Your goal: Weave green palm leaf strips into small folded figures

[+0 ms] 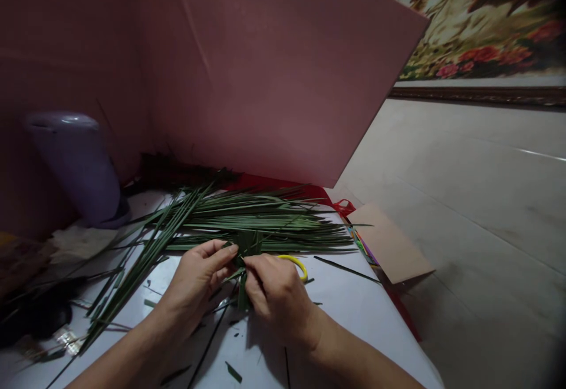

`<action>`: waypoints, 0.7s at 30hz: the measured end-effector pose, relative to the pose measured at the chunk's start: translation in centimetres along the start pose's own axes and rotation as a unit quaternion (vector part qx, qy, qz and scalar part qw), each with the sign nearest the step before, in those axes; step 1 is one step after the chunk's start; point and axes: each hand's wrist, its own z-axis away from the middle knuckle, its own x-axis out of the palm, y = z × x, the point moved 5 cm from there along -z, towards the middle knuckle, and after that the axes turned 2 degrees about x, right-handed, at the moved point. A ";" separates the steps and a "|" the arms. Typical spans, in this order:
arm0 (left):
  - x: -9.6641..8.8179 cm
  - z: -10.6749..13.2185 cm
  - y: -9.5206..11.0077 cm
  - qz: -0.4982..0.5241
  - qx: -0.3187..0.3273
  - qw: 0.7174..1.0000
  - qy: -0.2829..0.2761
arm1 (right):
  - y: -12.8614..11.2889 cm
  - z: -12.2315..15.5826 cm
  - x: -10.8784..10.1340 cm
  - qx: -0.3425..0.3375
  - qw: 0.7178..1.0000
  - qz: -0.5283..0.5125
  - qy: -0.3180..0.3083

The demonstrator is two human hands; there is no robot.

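Folded, interlaced strips of green palm leaf form a small woven piece above the white table, between my two hands. My left hand pinches its left side with thumb and fingers. On the other side, my right hand is closed with its fingertips pressed against the piece, a strip end showing at them. Scissors with a yellow handle lie just beyond my right hand, mostly hidden by it. Long green leaf strips are heaped on the table behind both hands.
A purple plastic container stands at the left, near crumpled tissue. More strips run diagonally beside my left arm. Leaf scraps dot the white tabletop. A pink panel rises behind; cardboard juts past the right edge.
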 end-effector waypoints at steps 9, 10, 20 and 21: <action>-0.2 0.2 -0.2 0.006 -0.014 1.000 0.006 | 0.1 0.4 0.5 0.008 1.000 0.005 0.005; -0.1 0.2 -0.2 0.009 -0.015 1.000 0.003 | 0.1 0.5 0.5 0.011 1.000 0.005 0.003; 0.1 0.2 -0.1 0.012 -0.017 0.999 -0.036 | 0.3 0.6 0.6 0.027 1.000 0.007 0.003; 0.0 0.1 -0.1 0.012 -0.017 0.999 -0.028 | 0.3 0.7 0.6 0.027 1.000 0.007 0.003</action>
